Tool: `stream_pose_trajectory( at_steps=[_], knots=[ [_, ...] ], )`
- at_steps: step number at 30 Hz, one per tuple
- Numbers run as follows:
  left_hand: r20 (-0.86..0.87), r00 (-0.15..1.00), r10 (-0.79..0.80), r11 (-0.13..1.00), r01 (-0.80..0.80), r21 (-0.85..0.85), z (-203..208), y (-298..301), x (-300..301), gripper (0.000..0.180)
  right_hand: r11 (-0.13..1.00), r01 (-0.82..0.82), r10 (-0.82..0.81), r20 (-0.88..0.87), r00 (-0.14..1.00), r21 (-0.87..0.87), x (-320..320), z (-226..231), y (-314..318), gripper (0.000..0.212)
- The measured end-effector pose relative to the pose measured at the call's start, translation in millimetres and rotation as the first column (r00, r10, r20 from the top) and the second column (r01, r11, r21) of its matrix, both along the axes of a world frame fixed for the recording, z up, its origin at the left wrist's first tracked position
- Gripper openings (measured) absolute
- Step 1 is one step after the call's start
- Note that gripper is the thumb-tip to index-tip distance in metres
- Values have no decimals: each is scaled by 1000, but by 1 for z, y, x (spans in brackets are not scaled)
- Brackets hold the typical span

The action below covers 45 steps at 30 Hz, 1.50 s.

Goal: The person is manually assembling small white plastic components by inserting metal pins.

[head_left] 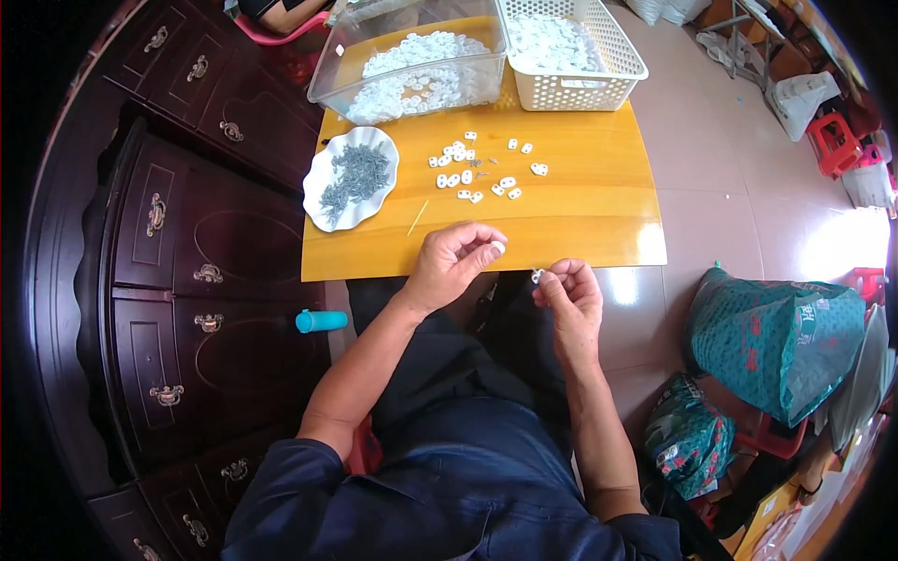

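My left hand (451, 266) pinches a small white plastic piece (499, 248) between thumb and fingertips over the table's near edge. Just right of it, my right hand (571, 297) is closed on another small white piece (537, 276), which seems to have holes in it. Beyond my hands, several white two-holed plastic pieces (454, 180) lie scattered on the yellow wooden table (589, 206). A few small grey metal pins or screws (480, 175) lie among them. A white scalloped plate (316, 192) at the left holds a heap of similar grey metal pieces (360, 173).
At the table's far side stand a clear plastic bin (426, 89) and a white perforated basket (580, 92), both holding white pieces. A thin yellow stick (417, 217) lies near the plate. Dark wooden cabinets (206, 234) line the left; green bags (776, 337) stand at right.
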<state>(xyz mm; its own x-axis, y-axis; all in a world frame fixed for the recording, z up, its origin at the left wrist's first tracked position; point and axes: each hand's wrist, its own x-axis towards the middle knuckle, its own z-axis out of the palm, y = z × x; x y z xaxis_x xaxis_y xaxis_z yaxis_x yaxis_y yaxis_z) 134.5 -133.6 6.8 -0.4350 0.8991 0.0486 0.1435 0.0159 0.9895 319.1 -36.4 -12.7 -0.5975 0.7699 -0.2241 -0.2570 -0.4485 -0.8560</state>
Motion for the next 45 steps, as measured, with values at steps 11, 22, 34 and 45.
stream_pose_trajectory(
  at_steps=[11,22,34,45],
  knots=[
    [173,985,-24,1000,21,24,0,-1,3,19,999,-39,39,-14,999,25,0,-1,-2,12],
    [124,979,-162,987,163,3,3,-5,10,26,994,-86,87,-7,996,74,-1,-3,-6,12],
    [-107,979,-175,984,176,-1,11,-2,15,26,994,-97,98,-15,995,55,-2,1,-6,13],
    [-131,971,-201,980,200,-23,13,-1,14,28,997,-72,72,-16,997,40,-2,0,-6,12]
  ],
)
